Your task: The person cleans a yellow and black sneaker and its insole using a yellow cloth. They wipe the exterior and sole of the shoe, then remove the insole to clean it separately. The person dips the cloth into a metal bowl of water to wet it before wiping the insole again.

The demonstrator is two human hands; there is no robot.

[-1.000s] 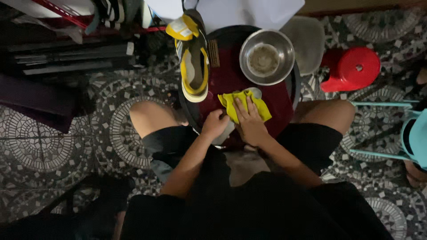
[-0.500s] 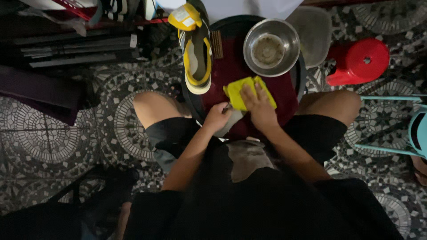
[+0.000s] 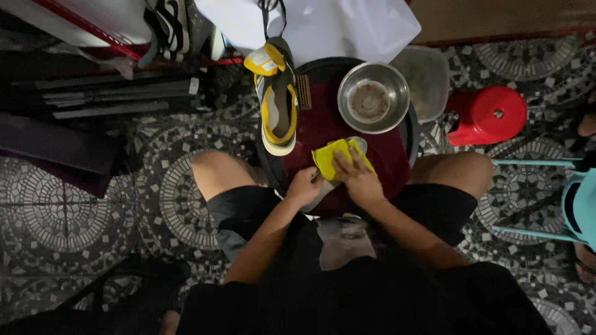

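I sit over a dark red round basin [image 3: 385, 164] between my knees. My left hand [image 3: 304, 186] grips a pale shoe [image 3: 360, 146] that lies across the basin; only its grey toe and sole edge show. My right hand [image 3: 357, 177] presses a yellow cloth [image 3: 329, 156] onto the top of that shoe. A second yellow and white sneaker [image 3: 277, 102] rests on the basin's left rim, opening upward. A small brown brush [image 3: 304, 92] lies beside it. A steel bowl [image 3: 373, 97] with murky water stands at the basin's far side.
A red plastic stool [image 3: 487, 115] stands to the right, a clear plastic tub [image 3: 428, 77] behind the bowl. A turquoise chair [image 3: 580, 205] is at the right edge. Dark bars and sandals [image 3: 167, 28] lie at the upper left. White cloth [image 3: 329, 25] lies beyond the basin. The floor is patterned tile.
The camera view has shifted slightly. My right hand with the yellow cloth has slid a little along the shoe; my left hand keeps its hold.
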